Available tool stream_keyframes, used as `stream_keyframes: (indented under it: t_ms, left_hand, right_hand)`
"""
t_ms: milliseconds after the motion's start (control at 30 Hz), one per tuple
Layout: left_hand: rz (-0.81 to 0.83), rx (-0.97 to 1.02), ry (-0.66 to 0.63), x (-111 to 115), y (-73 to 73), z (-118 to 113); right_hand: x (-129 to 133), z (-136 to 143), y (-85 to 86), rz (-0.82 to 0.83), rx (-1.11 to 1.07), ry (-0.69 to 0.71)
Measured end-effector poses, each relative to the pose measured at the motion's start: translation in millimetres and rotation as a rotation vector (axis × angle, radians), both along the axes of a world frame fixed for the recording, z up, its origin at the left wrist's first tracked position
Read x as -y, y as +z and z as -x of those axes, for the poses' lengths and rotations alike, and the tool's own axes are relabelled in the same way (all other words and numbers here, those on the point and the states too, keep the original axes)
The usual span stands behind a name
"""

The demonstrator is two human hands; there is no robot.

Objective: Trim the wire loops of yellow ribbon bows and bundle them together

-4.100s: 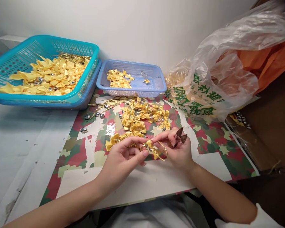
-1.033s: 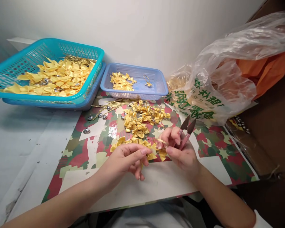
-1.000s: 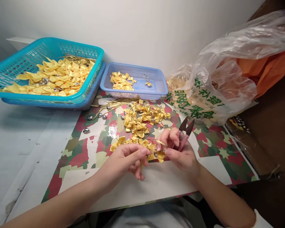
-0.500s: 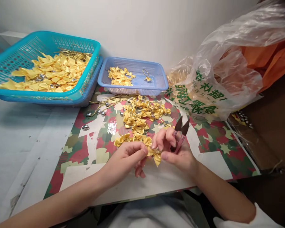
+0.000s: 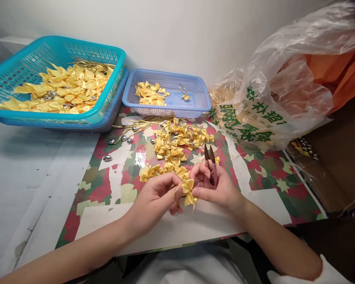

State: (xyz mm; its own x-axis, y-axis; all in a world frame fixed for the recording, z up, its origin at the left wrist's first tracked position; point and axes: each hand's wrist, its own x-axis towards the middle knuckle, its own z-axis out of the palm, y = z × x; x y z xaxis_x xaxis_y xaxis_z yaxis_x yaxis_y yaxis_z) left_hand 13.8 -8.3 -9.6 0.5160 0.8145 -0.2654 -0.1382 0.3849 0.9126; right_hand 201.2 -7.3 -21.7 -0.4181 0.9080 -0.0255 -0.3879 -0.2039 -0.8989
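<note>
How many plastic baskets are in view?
3: the teal basket at left, a larger blue basket beneath it, and a small blue basket to their right. More may be hidden.

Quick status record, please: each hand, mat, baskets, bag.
Left hand: pinches the left side of a gold-corded yellow satin bow
Right hand: thumb against the bow's right side; also holds dark-bladed snips, blades up, tips apart
Red-and-green camouflage mat: bears a heap of gold-corded yellow bows, shiny silver beads, thin gold strands
Turquoise perforated plastic basket: rear left, holding yellow satin pieces
Smaller blue plastic basket: rear centre; yellow bows at left, one looped bow at right
Clear plastic bag: right, green printing
</note>
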Motion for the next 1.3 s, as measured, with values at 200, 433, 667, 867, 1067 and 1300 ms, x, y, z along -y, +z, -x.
stream_keyframes:
  t_ms: [200, 433, 667, 867, 1067, 1300]
  left_hand:
    - [0.044, 0.0, 0.113, 0, -0.7, -3]
    - [0.007, 0.048, 0.25, 4, -6.7, -4]
    - [-0.057, -0.107, 0.228, 3, -1.3, -6]
    - [-0.041, -0.136, 0.18, 0, 0.2, -5]
    - [0.035, -0.18, 0.149, -2, -0.2, -4]
    - [0.04, -0.224, 0.145, -2, 0.0, -3]
  right_hand:
    - [1, 5, -2.3, -0.003, 0.041, -0.12]
    - [0, 8, -0.7, -0.091, 0.169, -0.274]
    - [3, 12, 0.7, -0.11, 0.189, -0.275]
    - [5, 14, 0.6, -0.174, 0.21, -0.328]
    - [7, 14, -0.3, -0.247, 0.258, -0.354]
    - [8, 10, -3.0, -0.327, 0.367, -0.316]
